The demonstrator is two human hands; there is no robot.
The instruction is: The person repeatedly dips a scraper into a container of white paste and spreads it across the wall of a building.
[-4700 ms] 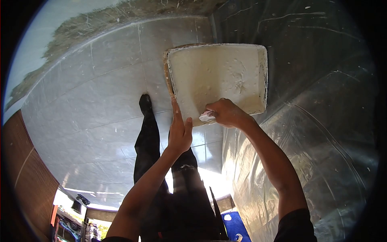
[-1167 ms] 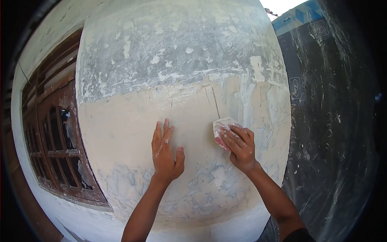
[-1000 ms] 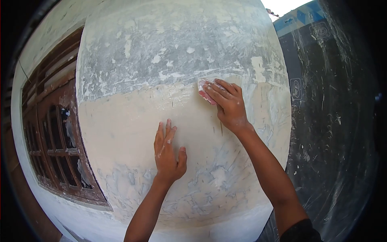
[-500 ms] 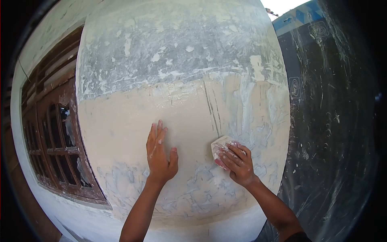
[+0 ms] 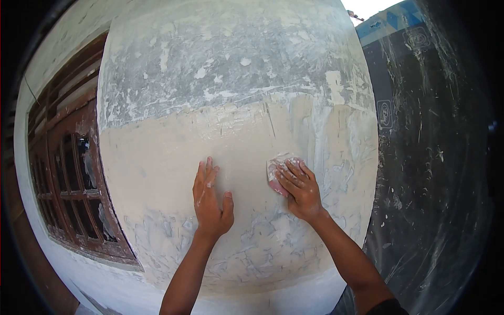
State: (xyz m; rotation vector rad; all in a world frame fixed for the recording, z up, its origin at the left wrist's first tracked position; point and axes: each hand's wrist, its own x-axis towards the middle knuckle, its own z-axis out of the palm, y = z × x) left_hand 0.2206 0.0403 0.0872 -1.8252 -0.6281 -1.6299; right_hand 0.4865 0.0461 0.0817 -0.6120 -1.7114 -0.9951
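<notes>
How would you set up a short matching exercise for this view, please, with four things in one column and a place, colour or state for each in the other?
1. left hand
2. right hand
3. window
4. dark panel

A. brown, at the picture's left side
B. gripping the pink, white-smeared pad
C. blue along its top edge
D. open, holding nothing

Right pairs: 1-D, 2-B, 3-A, 4-C
</notes>
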